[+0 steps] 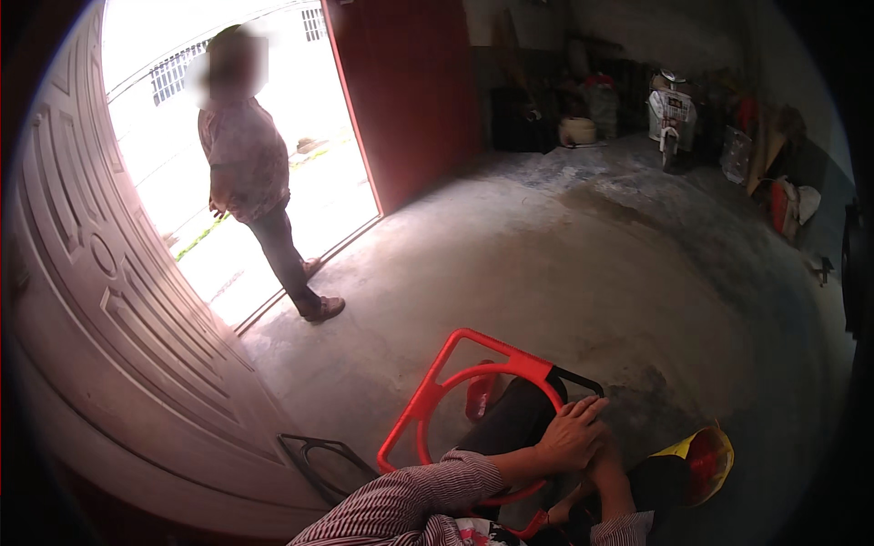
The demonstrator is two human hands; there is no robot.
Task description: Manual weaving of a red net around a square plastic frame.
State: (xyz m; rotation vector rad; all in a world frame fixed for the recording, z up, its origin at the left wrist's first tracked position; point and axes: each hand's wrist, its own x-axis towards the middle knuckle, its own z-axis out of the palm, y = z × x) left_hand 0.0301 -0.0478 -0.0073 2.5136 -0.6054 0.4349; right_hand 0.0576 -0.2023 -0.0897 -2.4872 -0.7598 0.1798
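Observation:
A red frame [407, 421], square outside with a round ring inside, lies tilted over my lap. Its upper right side is black [583, 380]. My left hand [569, 435] closes at this black side, its fingers bent over the edge. Right against it, my right hand [603, 458] is closed too, partly covered by the left, and what its fingers hold is hidden. Both wrists come out of striped sleeves [401, 496]. Beneath the ring, my dark trouser leg [510, 419] and a red slipper [480, 397] show through.
A black frame [330, 462] of similar shape lies on the floor beside the panelled door [137, 300]. To my right stands a yellow bag [716, 455] with something red inside. A person [246, 164] stands in the bright doorway. A scooter [672, 118] and stored goods line the far wall.

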